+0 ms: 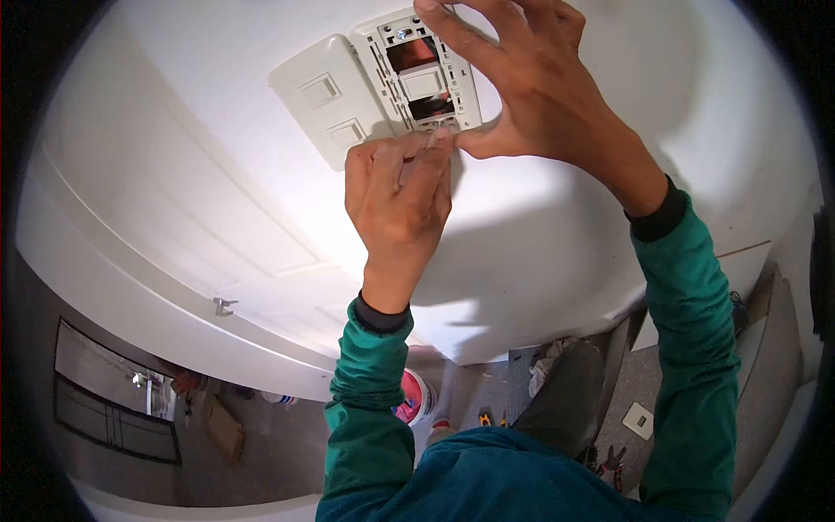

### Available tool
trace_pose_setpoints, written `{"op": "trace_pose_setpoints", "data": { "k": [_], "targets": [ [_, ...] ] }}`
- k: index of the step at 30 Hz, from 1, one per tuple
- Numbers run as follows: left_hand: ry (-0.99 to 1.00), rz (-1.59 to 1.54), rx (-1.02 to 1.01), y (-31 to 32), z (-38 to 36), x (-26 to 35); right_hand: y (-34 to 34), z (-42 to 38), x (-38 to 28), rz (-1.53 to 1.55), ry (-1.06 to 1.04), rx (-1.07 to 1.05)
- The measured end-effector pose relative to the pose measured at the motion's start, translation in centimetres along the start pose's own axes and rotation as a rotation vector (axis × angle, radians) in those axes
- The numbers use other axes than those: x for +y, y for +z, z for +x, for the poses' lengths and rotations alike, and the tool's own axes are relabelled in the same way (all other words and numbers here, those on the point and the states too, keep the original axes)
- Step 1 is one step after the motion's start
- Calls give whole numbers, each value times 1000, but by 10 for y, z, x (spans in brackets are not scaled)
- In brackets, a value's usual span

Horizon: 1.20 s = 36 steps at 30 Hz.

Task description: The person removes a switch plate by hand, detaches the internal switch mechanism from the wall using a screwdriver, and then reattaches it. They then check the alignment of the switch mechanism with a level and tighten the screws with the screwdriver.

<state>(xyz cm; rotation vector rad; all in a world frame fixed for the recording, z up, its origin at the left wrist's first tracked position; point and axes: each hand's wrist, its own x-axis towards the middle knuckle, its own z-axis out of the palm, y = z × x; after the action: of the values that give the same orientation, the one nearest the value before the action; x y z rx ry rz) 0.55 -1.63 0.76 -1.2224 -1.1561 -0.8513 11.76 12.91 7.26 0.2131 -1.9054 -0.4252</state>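
On the white wall sits a switch mounting frame (424,83) with one rocker switch in its middle and open gaps above and below, where reddish wires or wall show. A screw (402,36) is visible at its top. Beside it on the left, a switch plate (327,97) with two rockers is tilted the same way. My right hand (539,91) spans the frame's right side, thumb at the lower corner and index finger at the upper one. At the bottom edge, my left hand (402,196) has its fingers pinched together; whatever they hold is hidden.
A white door with a metal handle (224,306) is at left. Below are a bucket (416,397) with pink contents, yellow-black tool handles (485,418), pliers (614,459), a small cover plate (638,420) and a cardboard piece (223,428).
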Motion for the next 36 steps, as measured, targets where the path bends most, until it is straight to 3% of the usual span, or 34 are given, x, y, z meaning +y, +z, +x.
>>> {"op": "trace_pose_setpoints", "data": {
  "k": [7,11,14,22,36],
  "targets": [
    [71,29,1,5,1,-2,0,0,-1,59,21,20],
    [103,-48,104,13,-5,-10,0,1,-2,128,47,39],
    [123,-109,152,16,-11,-17,7,-1,2,113,-42,165],
    [170,-33,130,8,-5,-17,-2,1,-4,56,32,5],
    [147,-84,170,16,-8,-19,0,-1,-3,51,9,8]
  ]
}}
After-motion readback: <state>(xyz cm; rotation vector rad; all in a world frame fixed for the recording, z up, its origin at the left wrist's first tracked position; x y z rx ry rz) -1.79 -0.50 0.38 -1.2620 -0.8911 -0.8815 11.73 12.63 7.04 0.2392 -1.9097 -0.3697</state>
